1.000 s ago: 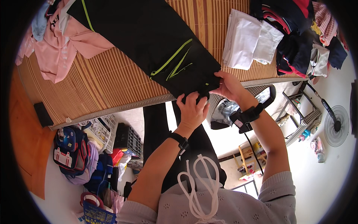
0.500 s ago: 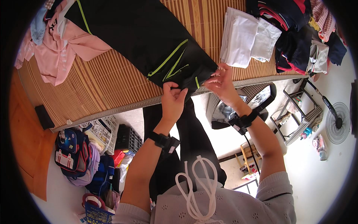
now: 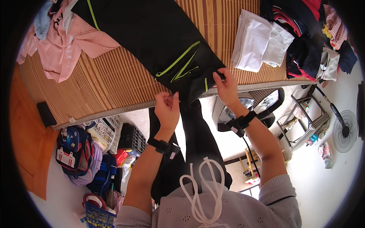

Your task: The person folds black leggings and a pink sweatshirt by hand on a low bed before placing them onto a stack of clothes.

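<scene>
Black trousers (image 3: 159, 41) with lime-green stripes lie across a bamboo mat (image 3: 114, 83); their lower part hangs over the mat's near edge. My left hand (image 3: 167, 108) pinches the black cloth at that edge. My right hand (image 3: 226, 85) grips the trousers' other side, near a short green stripe. Both wrists wear black bands. White cords dangle from my grey top at the bottom.
Pink clothes (image 3: 57, 49) lie on the mat's left. Folded white garments (image 3: 258, 41) and a dark clothes pile (image 3: 308, 34) sit at the right. Below the mat are a backpack (image 3: 72, 148), white baskets (image 3: 102, 131), a black crate, a chair and a floor fan (image 3: 344, 131).
My hands have moved apart along the trousers' edge, the left going left and down, the right staying near the green stripe. The trousers now hang further over the mat's edge.
</scene>
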